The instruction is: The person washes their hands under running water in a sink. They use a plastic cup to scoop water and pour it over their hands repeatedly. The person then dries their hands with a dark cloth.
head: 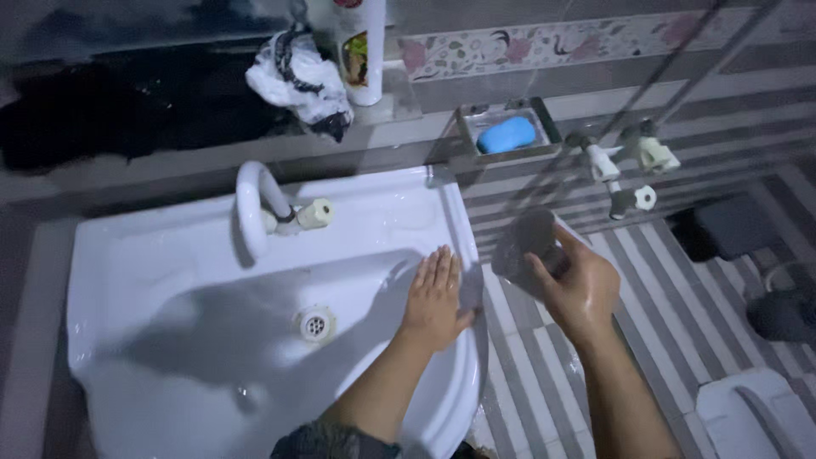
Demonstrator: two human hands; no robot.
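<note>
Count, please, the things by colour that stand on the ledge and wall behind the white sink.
White plastic bottle: 1
White and black crumpled cloth: 1
Blue oval soap bar in the grey soap dish: 1
White wall tap handles: 3
Total: 6

Dim bluish light; soft shadows; slight blur

Left hand point(435, 299) flat on the right inner wall of the sink point(127, 272), drain point(315, 323) to its left, tap point(255, 208) behind the drain, right hand point(578, 289) right of the sink holding a cup point(525, 246), soap dish point(506, 132) on the wall behind, 2 valves point(625, 161) right of it, bottle point(361, 47) and crumpled bag point(297, 81) on the ledge behind the tap.
</note>
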